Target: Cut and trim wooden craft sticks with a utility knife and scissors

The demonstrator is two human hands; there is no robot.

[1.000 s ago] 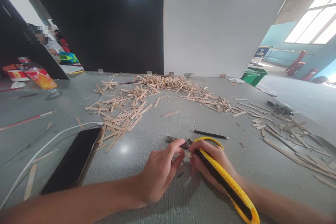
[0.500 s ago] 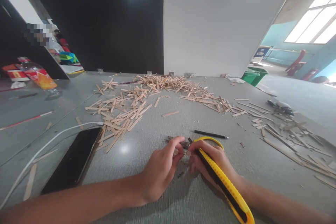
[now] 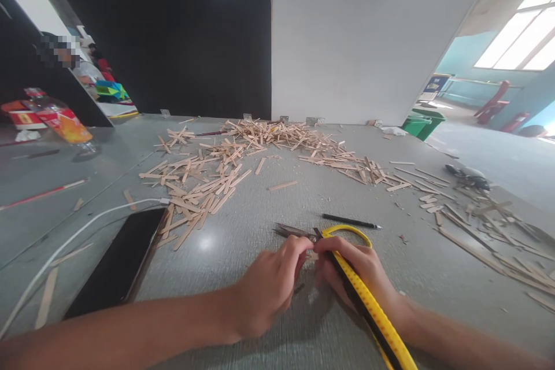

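Observation:
My right hand (image 3: 359, 272) is closed round a yellow and black utility knife (image 3: 375, 315), its tip pointing down to a small piece of wooden stick (image 3: 310, 255) on the grey table (image 3: 243, 225). My left hand (image 3: 269, 286) pinches that small piece with thumb and forefinger, right against the right hand's fingers. Yellow-handled scissors (image 3: 321, 232) lie just beyond both hands. A black pencil (image 3: 351, 221) lies a little farther back.
A big scatter of wooden sticks (image 3: 243, 150) covers the far table, with more stick pieces (image 3: 485, 225) at the right. A black phone (image 3: 115, 263) with a white cable (image 3: 78, 228) lies at the left. A bottle (image 3: 60, 121) stands far left. A person sits beyond it.
The hands stay together on the small piece; the knife handle has tipped slightly lower and my left fingers have curled tighter. The view has shifted down a little.

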